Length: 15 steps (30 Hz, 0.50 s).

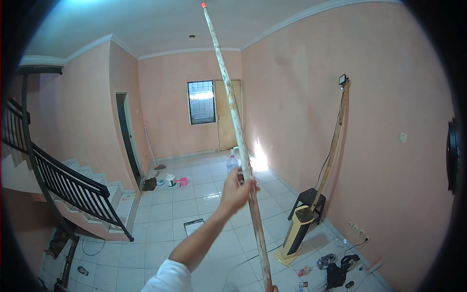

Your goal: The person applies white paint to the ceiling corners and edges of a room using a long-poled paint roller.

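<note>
A long wooden pole (224, 75), streaked with white paint and tipped with orange, rises from the bottom edge almost to the top of the view, leaning slightly left. My left hand (236, 191) is closed around its middle, with a white sleeve on the arm. Only a sliver of my right hand (276, 288) shows at the bottom edge, fingers against the pole's lower part; most of that hand is out of view. Past my left hand, a clear water jug (232, 163) stands on the floor, and a shallow paint tray (193, 226) lies left of the pole.
At right, a work light (343, 79) tops a wooden post beside a black stool (307, 200) and a yellow-black tower appliance (296, 231). A black bag (335, 275) and cables lie nearby. Stairs with a black railing (73, 177) stand left; a white bucket (170, 180) and broom (152, 151) are farther back.
</note>
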{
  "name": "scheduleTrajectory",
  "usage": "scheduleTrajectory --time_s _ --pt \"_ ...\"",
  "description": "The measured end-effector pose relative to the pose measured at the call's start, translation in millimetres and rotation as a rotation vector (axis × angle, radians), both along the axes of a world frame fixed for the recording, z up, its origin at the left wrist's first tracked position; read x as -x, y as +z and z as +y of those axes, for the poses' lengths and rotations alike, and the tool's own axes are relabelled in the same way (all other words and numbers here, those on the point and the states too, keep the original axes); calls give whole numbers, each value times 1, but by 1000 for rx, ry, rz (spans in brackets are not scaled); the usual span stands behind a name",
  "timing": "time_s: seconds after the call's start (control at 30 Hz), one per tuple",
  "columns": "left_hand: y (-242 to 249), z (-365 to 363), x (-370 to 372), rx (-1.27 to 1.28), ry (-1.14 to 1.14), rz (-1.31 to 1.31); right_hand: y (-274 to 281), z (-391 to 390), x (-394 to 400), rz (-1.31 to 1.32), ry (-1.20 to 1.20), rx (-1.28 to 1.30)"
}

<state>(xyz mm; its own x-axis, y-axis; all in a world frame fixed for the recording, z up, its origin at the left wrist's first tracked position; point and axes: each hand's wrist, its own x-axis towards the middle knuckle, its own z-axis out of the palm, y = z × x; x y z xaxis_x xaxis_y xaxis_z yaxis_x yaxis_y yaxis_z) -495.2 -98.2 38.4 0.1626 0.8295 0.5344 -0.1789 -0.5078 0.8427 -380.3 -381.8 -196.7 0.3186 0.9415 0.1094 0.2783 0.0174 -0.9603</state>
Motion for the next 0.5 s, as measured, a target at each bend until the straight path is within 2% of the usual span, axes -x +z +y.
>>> scheduleTrajectory --time_s 0.07,0.13,0.3,0.43,0.47,0.5 --pt "21 47 11 31 28 6 20 47 12 -86 -12 -101" --pt "40 99 22 13 60 61 4 103 13 -217 13 -200" --pt "74 197 49 -3 146 93 45 192 39 -233 25 -282" --pt "73 210 44 -15 205 138 42 201 36 -249 10 -307" --pt "66 200 40 5 149 61 32 193 30 -242 12 -287" --pt "62 184 38 -38 74 89 19 181 21 -235 19 -266"
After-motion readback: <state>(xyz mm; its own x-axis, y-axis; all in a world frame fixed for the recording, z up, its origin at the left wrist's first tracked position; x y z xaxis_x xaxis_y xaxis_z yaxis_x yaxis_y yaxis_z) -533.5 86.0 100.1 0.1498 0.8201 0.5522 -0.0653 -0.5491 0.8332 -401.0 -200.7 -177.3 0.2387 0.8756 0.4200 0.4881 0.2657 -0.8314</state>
